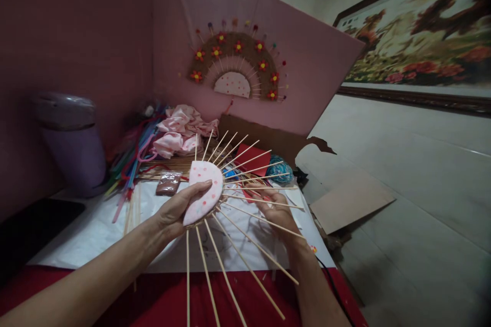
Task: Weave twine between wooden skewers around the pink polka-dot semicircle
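Observation:
My left hand (178, 209) grips a half-round piece covered in white fabric with pinkish-red dots (207, 184), its thumb lying across the front. Several thin wooden sticks (245, 243) fan out from the curved edge of that piece, some pointing up, some right and some down toward me. Behind the sticks on the right side is my right hand (274, 209), palm up with its fingers stretched out and apart. Some sticks cross in front of it; whether it touches them I cannot tell.
A white sheet (99, 230) covers part of the red tabletop (153, 296). Pink cloth (184, 125), colored pipe cleaners (140, 150), blue yarn (282, 169), red paper (253, 159) and a brown packet (168, 183) lie behind. A purple tumbler (74, 148) stands left. A flowered half-round fan (238, 43) hangs on the pink panel.

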`<state>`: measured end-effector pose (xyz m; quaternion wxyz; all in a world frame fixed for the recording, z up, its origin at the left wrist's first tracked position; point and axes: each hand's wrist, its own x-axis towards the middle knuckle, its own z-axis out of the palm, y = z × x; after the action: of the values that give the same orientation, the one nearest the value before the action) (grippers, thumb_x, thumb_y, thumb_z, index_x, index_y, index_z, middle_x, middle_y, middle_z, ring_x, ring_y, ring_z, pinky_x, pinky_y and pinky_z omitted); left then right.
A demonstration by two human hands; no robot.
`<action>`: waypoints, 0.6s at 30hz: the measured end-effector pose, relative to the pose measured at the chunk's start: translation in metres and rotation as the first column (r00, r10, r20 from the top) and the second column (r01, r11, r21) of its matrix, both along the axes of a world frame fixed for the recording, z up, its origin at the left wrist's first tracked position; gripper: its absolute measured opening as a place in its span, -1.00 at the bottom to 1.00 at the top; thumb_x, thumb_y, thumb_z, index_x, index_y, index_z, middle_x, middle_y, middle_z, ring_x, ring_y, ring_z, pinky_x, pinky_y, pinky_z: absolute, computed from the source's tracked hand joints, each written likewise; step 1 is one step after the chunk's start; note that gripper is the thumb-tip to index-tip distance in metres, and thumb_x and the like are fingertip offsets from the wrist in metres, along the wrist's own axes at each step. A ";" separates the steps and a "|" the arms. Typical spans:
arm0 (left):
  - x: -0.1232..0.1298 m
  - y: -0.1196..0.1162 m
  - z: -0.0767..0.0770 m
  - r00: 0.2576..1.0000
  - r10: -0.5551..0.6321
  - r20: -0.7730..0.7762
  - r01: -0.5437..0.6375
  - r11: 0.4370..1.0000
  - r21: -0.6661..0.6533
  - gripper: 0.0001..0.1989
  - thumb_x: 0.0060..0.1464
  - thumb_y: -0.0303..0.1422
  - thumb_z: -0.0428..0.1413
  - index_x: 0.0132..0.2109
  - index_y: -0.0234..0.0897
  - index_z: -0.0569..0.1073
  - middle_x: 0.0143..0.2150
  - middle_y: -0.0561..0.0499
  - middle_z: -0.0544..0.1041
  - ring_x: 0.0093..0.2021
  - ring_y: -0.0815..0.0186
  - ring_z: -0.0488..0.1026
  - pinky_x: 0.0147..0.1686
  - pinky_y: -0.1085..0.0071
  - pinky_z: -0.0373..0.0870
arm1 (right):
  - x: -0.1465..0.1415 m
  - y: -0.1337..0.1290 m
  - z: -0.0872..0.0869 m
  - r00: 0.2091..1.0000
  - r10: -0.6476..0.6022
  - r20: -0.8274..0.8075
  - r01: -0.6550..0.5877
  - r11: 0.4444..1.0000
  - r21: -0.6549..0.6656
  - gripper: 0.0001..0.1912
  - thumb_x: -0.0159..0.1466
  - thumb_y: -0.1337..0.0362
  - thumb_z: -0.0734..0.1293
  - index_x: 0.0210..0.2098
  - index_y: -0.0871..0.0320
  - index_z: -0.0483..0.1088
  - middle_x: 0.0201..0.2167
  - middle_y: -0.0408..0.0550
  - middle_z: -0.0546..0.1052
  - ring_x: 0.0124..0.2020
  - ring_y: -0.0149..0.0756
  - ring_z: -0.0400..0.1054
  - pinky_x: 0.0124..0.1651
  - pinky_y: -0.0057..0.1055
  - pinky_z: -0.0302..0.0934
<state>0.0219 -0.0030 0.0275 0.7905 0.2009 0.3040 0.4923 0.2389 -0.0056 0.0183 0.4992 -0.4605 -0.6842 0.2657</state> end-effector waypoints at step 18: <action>0.004 -0.003 -0.002 0.996 -0.078 0.049 0.078 0.997 0.004 -0.89 -0.03 -0.51 0.07 -0.33 -0.48 0.45 -0.47 -0.13 0.57 -0.54 0.29 0.50 -0.49 0.41 0.48 | -0.050 -0.018 -0.005 0.898 0.184 -0.399 -0.275 0.944 -0.184 -0.79 0.04 0.19 0.35 -0.57 0.16 0.28 -0.69 -0.31 0.17 -0.67 -0.55 -0.08 -0.60 -0.54 -0.10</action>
<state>0.0261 -0.0060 0.0253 0.8163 0.2012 0.2760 0.4659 0.1887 -0.0234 0.0129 0.5277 -0.3723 -0.5890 0.4858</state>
